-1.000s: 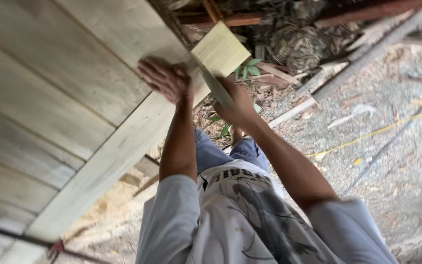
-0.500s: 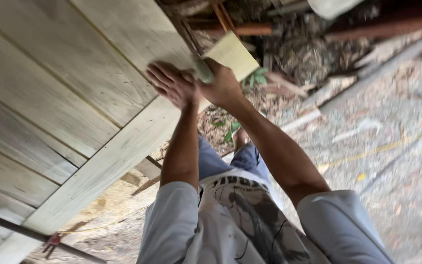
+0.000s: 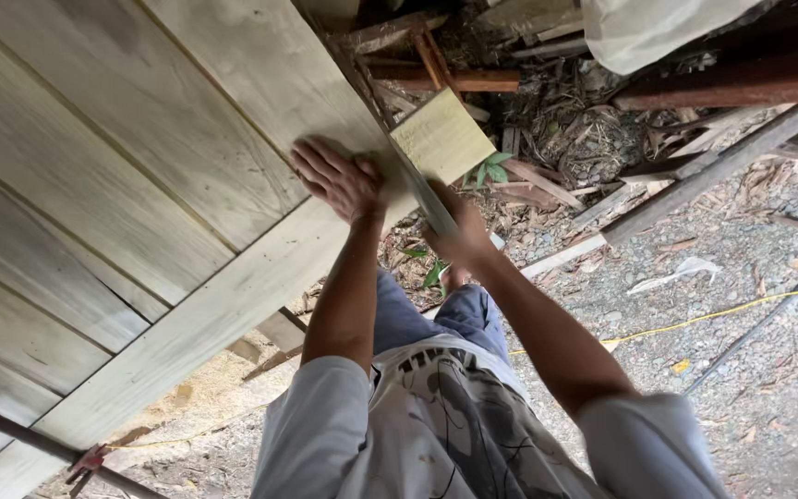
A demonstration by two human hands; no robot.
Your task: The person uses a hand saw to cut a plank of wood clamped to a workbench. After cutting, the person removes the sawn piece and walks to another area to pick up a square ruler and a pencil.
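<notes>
- My left hand (image 3: 339, 180) lay flat on the pale plank (image 3: 233, 296), fingers spread wide, pressing it down near its far end.
- My right hand (image 3: 459, 236) was closed around the handle of a handsaw (image 3: 417, 189), whose blade crossed the plank just beside my left hand.
- The plank's short end piece (image 3: 442, 137) stuck out past the blade, over scrap wood (image 3: 528, 180) and the gravel ground (image 3: 741, 370).

Outdoor woodworking yard, pale sawn planks (image 3: 140, 185) laid side by side on the left, gravel ground (image 3: 741, 370) on the right, scrap timber and dry debris (image 3: 565, 139) at the far side, sawdust pile (image 3: 196, 397) beneath the planks
</notes>
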